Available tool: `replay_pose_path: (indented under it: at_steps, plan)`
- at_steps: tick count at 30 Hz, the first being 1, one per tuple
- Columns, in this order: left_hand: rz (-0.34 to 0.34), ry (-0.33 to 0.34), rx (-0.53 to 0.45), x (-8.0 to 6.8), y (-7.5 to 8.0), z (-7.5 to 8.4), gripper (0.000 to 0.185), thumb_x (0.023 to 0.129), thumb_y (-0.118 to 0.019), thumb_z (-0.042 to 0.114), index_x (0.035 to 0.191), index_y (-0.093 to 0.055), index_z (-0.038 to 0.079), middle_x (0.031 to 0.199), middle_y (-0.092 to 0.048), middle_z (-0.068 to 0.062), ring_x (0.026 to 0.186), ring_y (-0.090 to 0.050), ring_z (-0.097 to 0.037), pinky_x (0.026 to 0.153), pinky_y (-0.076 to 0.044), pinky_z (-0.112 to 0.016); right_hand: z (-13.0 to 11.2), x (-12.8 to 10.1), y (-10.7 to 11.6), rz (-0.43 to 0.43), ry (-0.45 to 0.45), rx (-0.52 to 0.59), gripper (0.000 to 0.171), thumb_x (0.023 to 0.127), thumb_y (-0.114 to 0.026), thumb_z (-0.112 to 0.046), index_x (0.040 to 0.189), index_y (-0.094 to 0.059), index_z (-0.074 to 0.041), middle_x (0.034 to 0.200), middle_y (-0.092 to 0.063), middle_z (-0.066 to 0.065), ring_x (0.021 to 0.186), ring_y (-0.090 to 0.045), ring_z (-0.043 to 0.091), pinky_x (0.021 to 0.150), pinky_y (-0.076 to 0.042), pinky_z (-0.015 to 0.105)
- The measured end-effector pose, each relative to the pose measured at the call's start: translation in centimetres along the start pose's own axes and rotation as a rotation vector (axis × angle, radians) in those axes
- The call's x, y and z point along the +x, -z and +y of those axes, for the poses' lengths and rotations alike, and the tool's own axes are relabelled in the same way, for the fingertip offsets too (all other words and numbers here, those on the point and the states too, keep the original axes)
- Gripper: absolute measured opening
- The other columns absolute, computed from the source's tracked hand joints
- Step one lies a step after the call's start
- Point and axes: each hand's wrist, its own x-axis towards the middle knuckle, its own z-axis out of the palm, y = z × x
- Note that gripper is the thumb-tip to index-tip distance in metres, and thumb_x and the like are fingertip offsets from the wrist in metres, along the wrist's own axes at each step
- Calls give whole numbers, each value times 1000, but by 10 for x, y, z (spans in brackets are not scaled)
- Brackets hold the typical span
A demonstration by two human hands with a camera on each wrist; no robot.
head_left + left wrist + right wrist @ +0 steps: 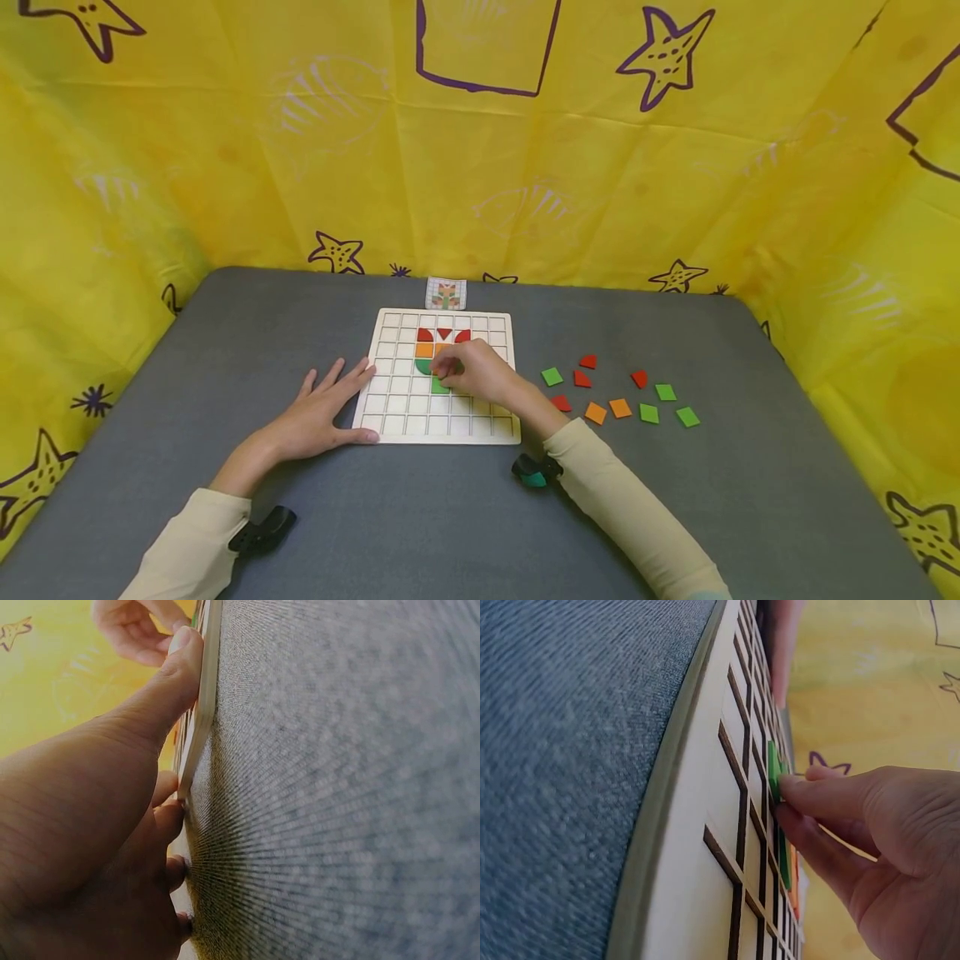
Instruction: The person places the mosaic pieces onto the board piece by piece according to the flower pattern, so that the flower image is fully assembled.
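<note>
While the left hand is lying flat with fingers spread, bracing the left edge of the wooden grid board on the grey table, the right hand is pinching a green square tile against a middle cell of the board.

We see a grey cloth-covered counter with rounded far corners, closed in by yellow sheeting; on it, near the middle, lies a pale wooden grid board, flat and square to the near edge; just beyond the board's far edge lies a small pattern card; to the right of the board, apart from it, loose flat tiles lie scattered: green tiles, orange tiles and red tiles; left of the board a left hand rests flat on the cloth, its fingers spread, its thumb against the board's near corner
</note>
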Motion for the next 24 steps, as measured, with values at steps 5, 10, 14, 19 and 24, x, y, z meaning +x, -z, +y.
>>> replay_pose_path:
  at_steps: [5, 10, 14, 19, 24]
  plan:
    - [2, 3, -3, 0, -1, 0, 103, 78, -73, 60, 155, -27, 9, 161, -17, -18, 146, -2, -49, 109, 6, -69, 0, -1, -1, 7, 5, -12, 16, 84, -75, 0, 100, -74, -4, 84, -69, -1, 77, -61, 10, 73, -50, 19]
    - [2, 6, 0, 0, -1, -1, 103, 78, -74, 59, 155, -27, 8, 161, -18, -18, 146, -2, -49, 109, 6, -69, 0, -2, 0, 7, 18, -8, 15, 85, -75, -1, 100, -74, -4, 84, -70, 1, 77, -61, 9, 73, -50, 19]
    - [0, 8, 3, 0, -1, 0, 103, 78, -73, 59, 155, -27, 8, 161, -18, -18, 146, -2, -49, 109, 6, -69, 2, -3, 1, 5, 27, 1, 15, 86, -74, -3, 101, -74, -5, 85, -70, 0, 77, -61, 8, 74, -50, 20]
    - [3, 5, 8, 1, -2, 0, 103, 78, -73, 60, 155, -27, 9, 161, -18, -18, 146, -2, -49, 110, 6, -69, 6, -8, 9, 23, 22, 14, 17, 87, -72, -2, 104, -73, -3, 87, -71, 3, 81, -63, 10, 77, -52, 23]
    - [2, 2, 1, 0, -2, -1, 104, 77, -73, 60, 155, -27, 9, 162, -17, -17, 146, -1, -48, 110, 6, -68, 12, -16, 21, 36, -16, 15, 19, 87, -73, -1, 106, -72, -1, 92, -72, 5, 85, -64, 12, 78, -53, 23]
